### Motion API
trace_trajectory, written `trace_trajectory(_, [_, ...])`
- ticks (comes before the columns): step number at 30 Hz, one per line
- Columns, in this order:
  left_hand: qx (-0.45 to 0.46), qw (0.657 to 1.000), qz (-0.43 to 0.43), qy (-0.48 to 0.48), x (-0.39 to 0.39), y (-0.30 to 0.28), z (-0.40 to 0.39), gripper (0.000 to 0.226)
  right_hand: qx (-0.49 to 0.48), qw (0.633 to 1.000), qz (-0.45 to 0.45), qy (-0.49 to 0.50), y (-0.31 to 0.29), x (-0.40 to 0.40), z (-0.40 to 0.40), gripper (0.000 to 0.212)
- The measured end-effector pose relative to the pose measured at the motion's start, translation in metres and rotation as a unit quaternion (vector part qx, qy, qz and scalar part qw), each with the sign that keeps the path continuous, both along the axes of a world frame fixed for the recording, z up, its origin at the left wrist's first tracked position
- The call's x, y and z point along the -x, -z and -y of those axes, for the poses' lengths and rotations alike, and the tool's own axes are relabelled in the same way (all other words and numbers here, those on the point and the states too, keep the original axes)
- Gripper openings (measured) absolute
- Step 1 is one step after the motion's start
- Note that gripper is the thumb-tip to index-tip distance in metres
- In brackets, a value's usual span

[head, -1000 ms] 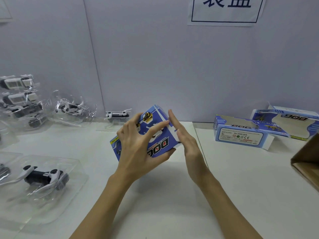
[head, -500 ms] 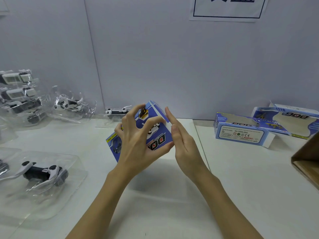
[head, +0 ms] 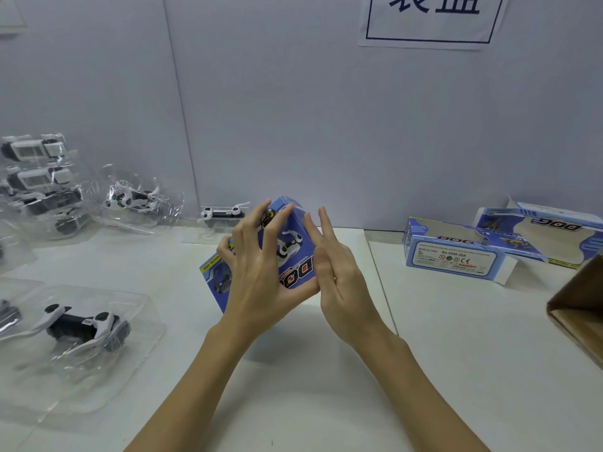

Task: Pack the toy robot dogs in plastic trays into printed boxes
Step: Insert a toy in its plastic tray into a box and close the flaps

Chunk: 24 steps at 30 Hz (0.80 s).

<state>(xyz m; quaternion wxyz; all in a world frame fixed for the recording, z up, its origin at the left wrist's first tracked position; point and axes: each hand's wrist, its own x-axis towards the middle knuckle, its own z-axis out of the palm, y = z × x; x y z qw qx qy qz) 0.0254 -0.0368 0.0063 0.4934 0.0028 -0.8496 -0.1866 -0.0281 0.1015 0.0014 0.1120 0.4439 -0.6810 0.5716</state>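
white desk [head: 326, 402] carries all | two blue boxes [head: 456, 252] lie far right | toy dog in clear tray [head: 81, 321] sits near left | blue printed box [head: 293, 256] is held tilted above the middle | left hand [head: 261, 278] fingers curl round it | right hand [head: 339, 282] fingers straight, pressing its right end

- Printed box [head: 293, 252]: blue card, smooth with a slight sheen.
- Two more printed boxes [head: 456, 252] to the right: the same printed card.
- Plastic trays [head: 137, 308]: thin clear plastic, glossy and crinkled with glints.
- Toy robot dog [head: 81, 324]: black and white hard plastic, shiny.
- Table [head: 456, 353]: white, smooth, matt.
- Carton [head: 577, 308] at right edge: brown matt cardboard.
- Wall sign [head: 430, 17]: white paper.
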Motion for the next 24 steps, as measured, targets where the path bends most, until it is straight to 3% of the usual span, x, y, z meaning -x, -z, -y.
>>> trace_trajectory(5, [0.012,1.0,0.002,0.029,0.002,0.002,0.001,0.099,0.018,0.999,0.026,0.029,0.01,-0.001,-0.001,0.057])
trace_trajectory(10, [0.03,0.997,-0.002,0.067,0.002,0.002,0.006,0.106,0.064,0.993,0.1,-0.007,0.005,0.004,-0.001,0.06])
trace_trajectory(15, [0.064,0.997,-0.013,0.052,0.005,0.006,0.003,0.106,0.059,0.989,0.123,-0.048,0.002,0.007,-0.007,0.046])
trace_trajectory(18, [0.072,0.995,-0.004,0.063,0.008,0.006,0.0,0.103,0.055,0.987,0.138,-0.054,0.003,0.011,-0.009,0.049])
trace_trajectory(22, [0.122,0.984,0.125,0.031,0.01,0.017,0.015,0.101,0.063,0.978,0.192,0.057,0.008,0.025,-0.01,0.044])
trace_trajectory(24, [0.016,0.973,0.228,0.036,0.008,0.022,0.029,0.109,0.043,0.96,0.247,0.129,0.008,0.035,-0.018,0.039])
